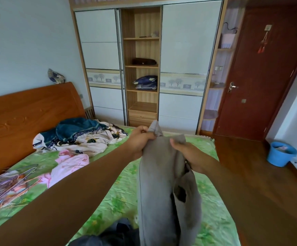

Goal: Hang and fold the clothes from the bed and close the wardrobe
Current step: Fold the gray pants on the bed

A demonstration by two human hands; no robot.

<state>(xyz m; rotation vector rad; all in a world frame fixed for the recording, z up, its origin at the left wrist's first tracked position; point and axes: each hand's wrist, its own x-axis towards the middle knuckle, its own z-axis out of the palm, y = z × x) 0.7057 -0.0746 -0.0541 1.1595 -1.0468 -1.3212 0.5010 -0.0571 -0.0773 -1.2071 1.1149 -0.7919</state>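
Note:
Both my hands hold up a grey garment [160, 174] above the bed [119, 189]. My left hand [140, 141] grips its top edge, and my right hand [188, 155] grips the cloth just to the right. The garment hangs down toward me. A pink garment [68, 164] lies on the green sheet, with a heap of patterned cream and blue clothes [84, 135] behind it near the headboard. Several wire hangers [7, 185] lie at the bed's left edge. The wardrobe [141, 68] stands at the far wall, its middle shelf section exposed between two white sliding doors.
A dark garment [112, 235] lies at the bed's near edge below the grey one. Folded dark items sit on the wardrobe shelves [145, 82]. A blue bucket [280, 153] stands on the wooden floor at the right, by a brown door [261, 77].

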